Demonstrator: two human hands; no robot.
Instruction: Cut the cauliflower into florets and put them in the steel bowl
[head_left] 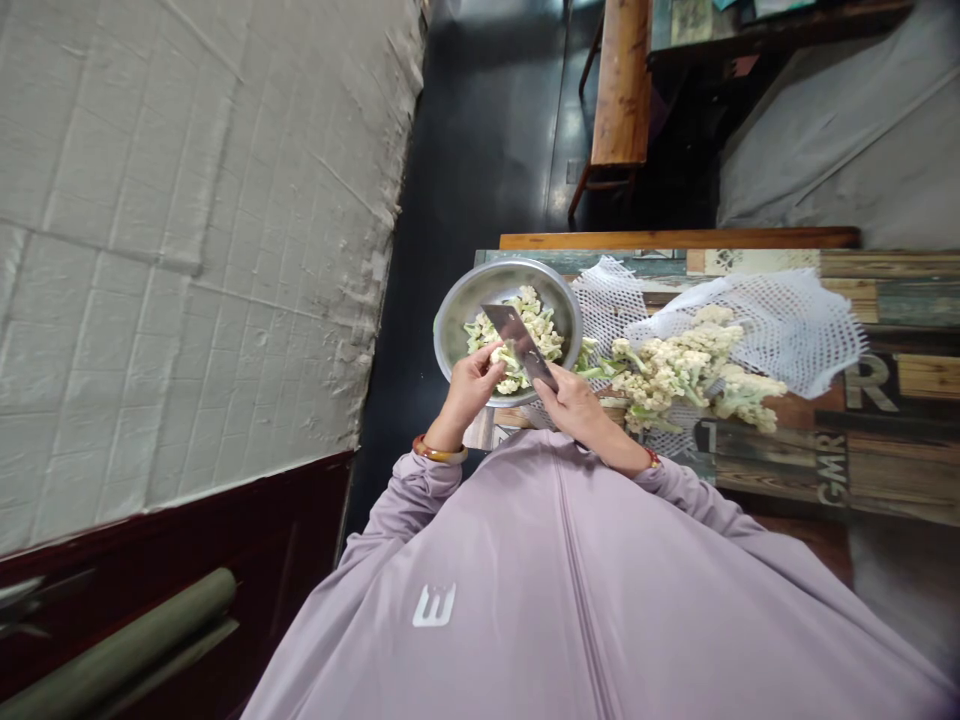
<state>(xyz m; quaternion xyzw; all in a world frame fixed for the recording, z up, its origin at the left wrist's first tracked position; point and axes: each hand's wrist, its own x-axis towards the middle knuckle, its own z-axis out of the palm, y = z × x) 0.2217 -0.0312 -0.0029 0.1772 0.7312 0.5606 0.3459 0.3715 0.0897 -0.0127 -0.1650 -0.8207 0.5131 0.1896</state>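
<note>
My right hand (568, 400) is wrapped round the handle of a cleaver (517, 340), whose broad blade slants up and to the left over a metal bowl (448, 318). Above the bowl's near edge, my left hand (472, 385) pinches a small cauliflower floret (504, 355) close beside the blade. Cut cauliflower pieces (536, 312) lie inside the bowl. To the right, larger cauliflower chunks (675, 365) are heaped on the table, partly on white foam netting (795, 325). The cleaver's handle is mostly hidden by my fingers.
The bowl stands at the left end of a wood-patterned table (892, 450). Another piece of foam netting (611, 300) lies just right of it. Beyond are a wooden bench (621, 90) and dark floor (480, 130). A pale wall covering (187, 220) rises on the left.
</note>
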